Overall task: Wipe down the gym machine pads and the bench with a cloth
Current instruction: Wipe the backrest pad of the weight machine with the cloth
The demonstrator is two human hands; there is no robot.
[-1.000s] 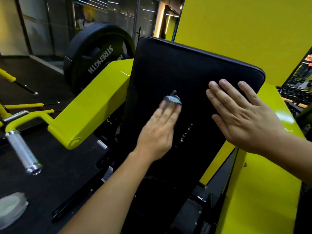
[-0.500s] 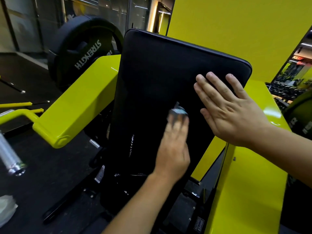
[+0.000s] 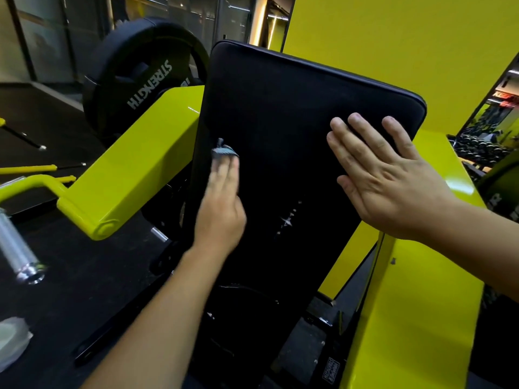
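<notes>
A tall black back pad point(image 3: 280, 113) of a yellow gym machine stands tilted in front of me. My left hand point(image 3: 220, 209) lies flat near the pad's left edge, its straight fingers pressing a small grey cloth point(image 3: 223, 150) against the pad. Only a corner of the cloth shows past the fingertips. My right hand point(image 3: 384, 178) rests flat with spread fingers on the pad's upper right part, close to its right edge.
A yellow machine arm point(image 3: 134, 169) with a black weight plate point(image 3: 134, 77) runs along the pad's left. A chrome handle point(image 3: 16, 248) sticks out at lower left. Yellow frame panels point(image 3: 407, 318) stand at right. A white roll-like object point(image 3: 11, 341) lies on the dark floor.
My left hand slid the cloth from the pad's middle leftward to its left edge. My right hand stayed pressed on the upper right of the pad.
</notes>
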